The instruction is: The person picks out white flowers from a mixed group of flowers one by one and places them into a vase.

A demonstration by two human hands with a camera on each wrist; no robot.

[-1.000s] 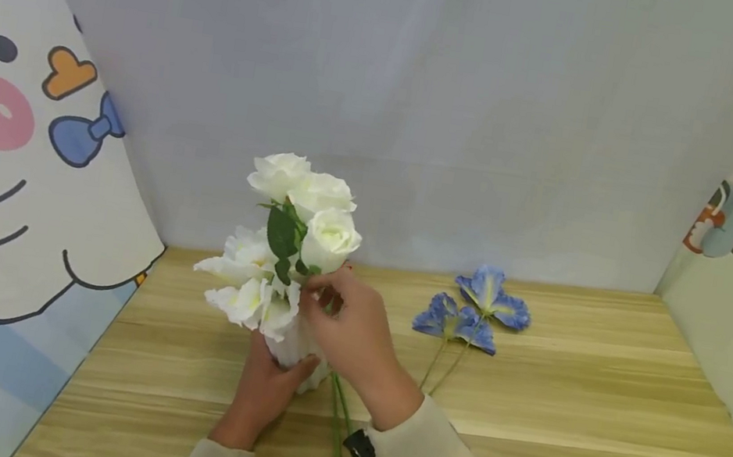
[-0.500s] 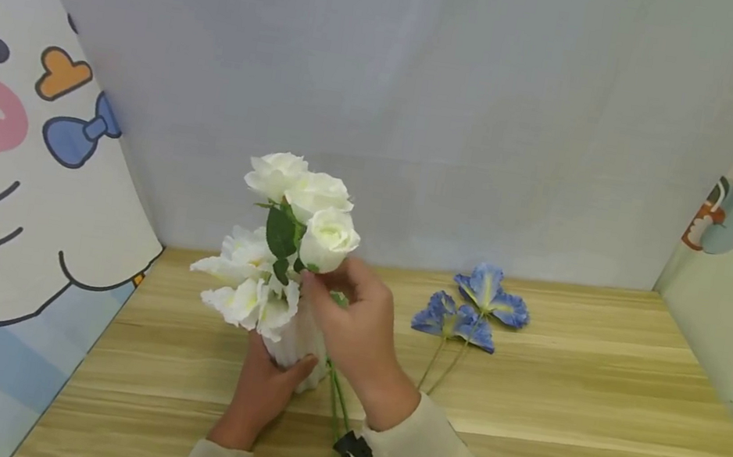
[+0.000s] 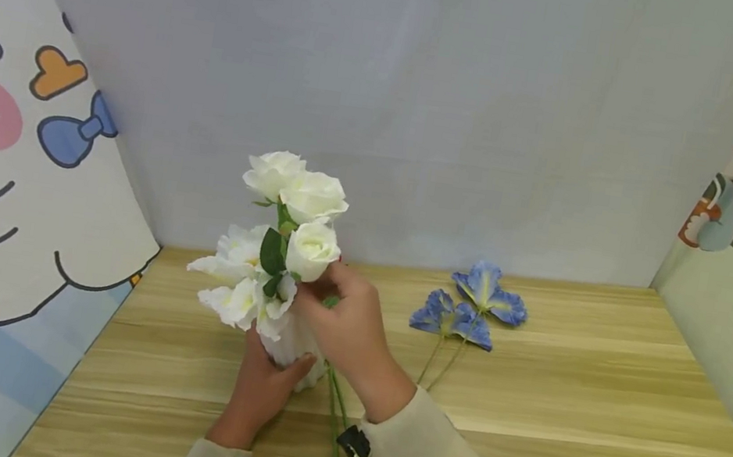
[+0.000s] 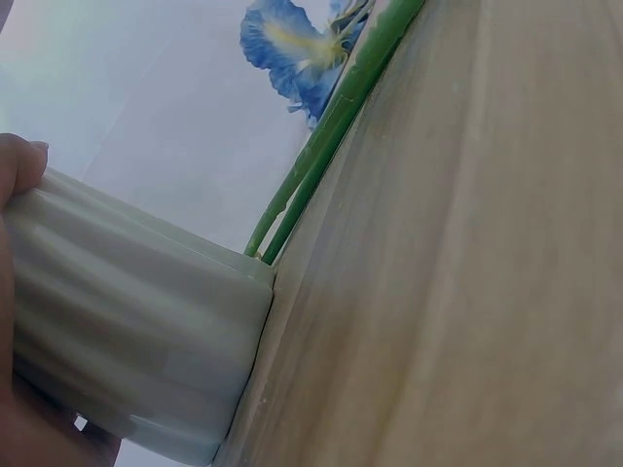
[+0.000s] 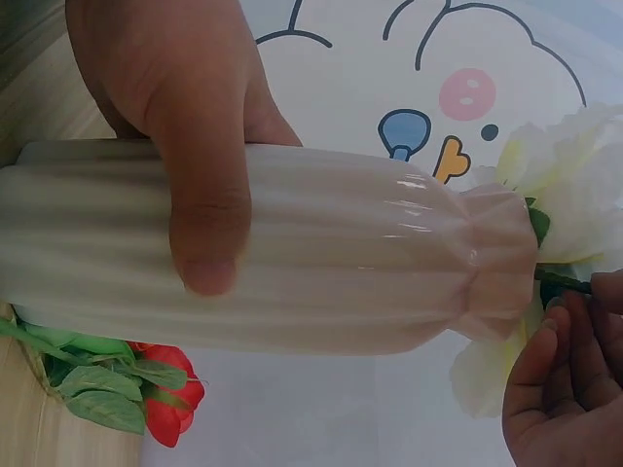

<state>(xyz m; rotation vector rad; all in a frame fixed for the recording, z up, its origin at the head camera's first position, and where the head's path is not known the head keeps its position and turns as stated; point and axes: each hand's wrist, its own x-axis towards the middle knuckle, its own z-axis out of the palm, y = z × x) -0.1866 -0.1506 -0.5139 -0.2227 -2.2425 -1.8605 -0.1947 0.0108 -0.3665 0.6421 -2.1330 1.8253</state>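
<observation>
A white ribbed vase (image 5: 321,253) stands on the wooden table, its frilled mouth near the blooms. My left hand (image 3: 262,394) grips it low on its side, the thumb across the front in the right wrist view. At the mouth, my right hand (image 3: 351,329) pinches a thin green stem (image 5: 560,280) between thumb and fingers. Just above those fingers in the head view is a white rose (image 3: 313,251), with two more white roses (image 3: 294,186) behind it. White ruffled flowers (image 3: 242,297) lean out of the vase on the left. Dark green leaves (image 3: 274,251) sit between the blooms.
To the right on the table (image 3: 543,381) lie blue flowers (image 3: 485,290) with thin stems. Green stems (image 3: 334,445) lie beside the vase, and a red flower (image 5: 173,404) with leaves shows past it in the right wrist view. Printed panels flank the table; a pale backdrop (image 3: 427,111) stands behind.
The front white rose has moved slightly left and down, with my right hand shifting the same way. My left hand keeps its hold on the vase.
</observation>
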